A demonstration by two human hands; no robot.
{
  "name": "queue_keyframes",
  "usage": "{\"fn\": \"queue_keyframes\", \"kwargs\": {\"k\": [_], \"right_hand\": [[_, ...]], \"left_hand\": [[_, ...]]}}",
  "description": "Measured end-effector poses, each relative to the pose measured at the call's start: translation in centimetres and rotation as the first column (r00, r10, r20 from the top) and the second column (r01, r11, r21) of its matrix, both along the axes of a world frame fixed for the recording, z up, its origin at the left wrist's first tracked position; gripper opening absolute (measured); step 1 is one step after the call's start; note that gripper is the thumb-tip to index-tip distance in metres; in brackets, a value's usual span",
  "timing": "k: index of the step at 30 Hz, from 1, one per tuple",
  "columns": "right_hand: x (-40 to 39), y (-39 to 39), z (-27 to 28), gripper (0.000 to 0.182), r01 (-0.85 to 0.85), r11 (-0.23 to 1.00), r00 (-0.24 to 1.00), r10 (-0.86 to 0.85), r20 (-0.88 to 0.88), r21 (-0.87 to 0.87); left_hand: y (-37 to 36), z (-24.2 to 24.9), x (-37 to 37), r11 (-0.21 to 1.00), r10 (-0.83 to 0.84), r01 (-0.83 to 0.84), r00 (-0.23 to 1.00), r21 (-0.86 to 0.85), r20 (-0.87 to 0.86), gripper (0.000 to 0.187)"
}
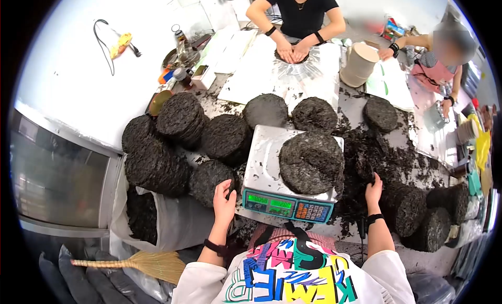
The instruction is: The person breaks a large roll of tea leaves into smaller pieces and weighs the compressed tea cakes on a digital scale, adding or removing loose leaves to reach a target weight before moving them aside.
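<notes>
Left hand (pixel 225 200): loosely open by dark flaky disc (pixel 208 179), contact unclear.
Right hand (pixel 374 193): at loose flakes (pixel 389 160); we can't tell its grip.
Creased disc (pixel 311 165): on digital scale (pixel 263 160), toward its right edge.

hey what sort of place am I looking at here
Probably a small workshop or packing room, perhaps for dried seaweed or leaves: there's a digital scale bearing a dark round cake, stacks of similar cakes nearby, and dark flakes strewn over the table.
</notes>
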State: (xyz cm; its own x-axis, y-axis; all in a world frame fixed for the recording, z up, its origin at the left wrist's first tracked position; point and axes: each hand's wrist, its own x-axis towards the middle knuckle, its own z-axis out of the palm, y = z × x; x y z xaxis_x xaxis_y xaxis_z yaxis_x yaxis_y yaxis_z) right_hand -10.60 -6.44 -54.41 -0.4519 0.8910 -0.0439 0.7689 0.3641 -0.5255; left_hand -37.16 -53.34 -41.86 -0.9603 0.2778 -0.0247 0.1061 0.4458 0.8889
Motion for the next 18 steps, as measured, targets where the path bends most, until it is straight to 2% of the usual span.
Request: {"fn": "queue_keyframes", "kwargs": {"k": [2, 3, 6, 7, 8, 10, 12, 13, 15, 16, 17, 18], "right_hand": [[0.0, -0.8, 0.6, 0.047, 0.010, 0.990, 0.993, 0.008, -0.119, 0.144], [0.5, -0.4, 0.4, 0.053, -0.039, 0.991, 0.994, 0.051, -0.098, 0.125], [0.4, -1.0, 3.1, 0.062, -0.009, 0.994, 0.983, 0.029, 0.183, -0.108], [-0.2, -2.1, 6.2, 0.074, -0.041, 0.991, 0.977, 0.067, 0.204, -0.131], [-0.5, -2.7, 7.2, 0.073, -0.073, 0.994, 0.987, 0.084, 0.139, -0.077], [-0.9, -2.7, 8.9, 0.071, -0.117, 0.992, 0.993, 0.116, 0.012, 0.057], [-1.9, -3.1, 11.0, 0.065, -0.096, 0.990, 0.992, 0.085, -0.098, -0.108], [-2.2, -2.9, 11.3, 0.060, -0.066, 0.990, 0.993, 0.053, -0.102, -0.123], [-2.9, -4.5, 13.5, 0.065, -0.119, 0.949, 0.993, 0.113, 0.038, 0.293], [-2.8, -4.7, 13.0, 0.071, -0.173, 0.955, 0.975, 0.201, -0.095, 0.243], [-3.0, -5.5, 12.5, 0.079, -0.218, 0.968, 0.929, 0.168, -0.329, -0.122], [-3.3, -7.4, 12.2, 0.083, -0.283, 0.846, 0.848, 0.001, -0.530, -0.452]], "left_hand": [[1.0, 1.1, -0.7, 1.000, -0.014, 0.014, 1.000, 0.007, -0.004, 0.034], [1.8, 1.5, -1.1, 0.999, -0.031, 0.032, 0.999, 0.041, -0.011, 0.034], [4.9, 2.4, -2.8, 0.989, -0.106, 0.109, 0.994, 0.101, -0.030, 0.034], [6.3, 2.8, -3.3, 0.980, -0.136, 0.138, 0.990, 0.146, -0.020, 0.034], [7.5, 2.9, -3.6, 0.966, -0.171, 0.170, 0.985, 0.193, -0.011, 0.034], [9.8, 1.7, -4.3, 0.956, -0.233, 0.231, 0.972, 0.179, -0.013, 0.038], [12.6, 1.0, -4.0, 0.941, -0.295, 0.282, 0.954, 0.185, 0.045, 0.042], [13.6, 0.0, -4.0, 0.927, -0.342, 0.330, 0.939, 0.176, 0.037, 0.048], [15.6, -1.6, -3.2, 0.935, -0.327, 0.321, 0.945, 0.148, 0.013, 0.058], [16.6, -2.5, -3.0, 0.935, -0.328, 0.329, 0.944, 0.130, -0.032, 0.061], [17.7, -1.9, -2.3, 0.929, -0.367, 0.369, 0.912, -0.025, -0.183, 0.064], [19.0, -1.8, -1.5, 0.912, -0.406, 0.410, 0.888, -0.031, -0.216, 0.066]]}}
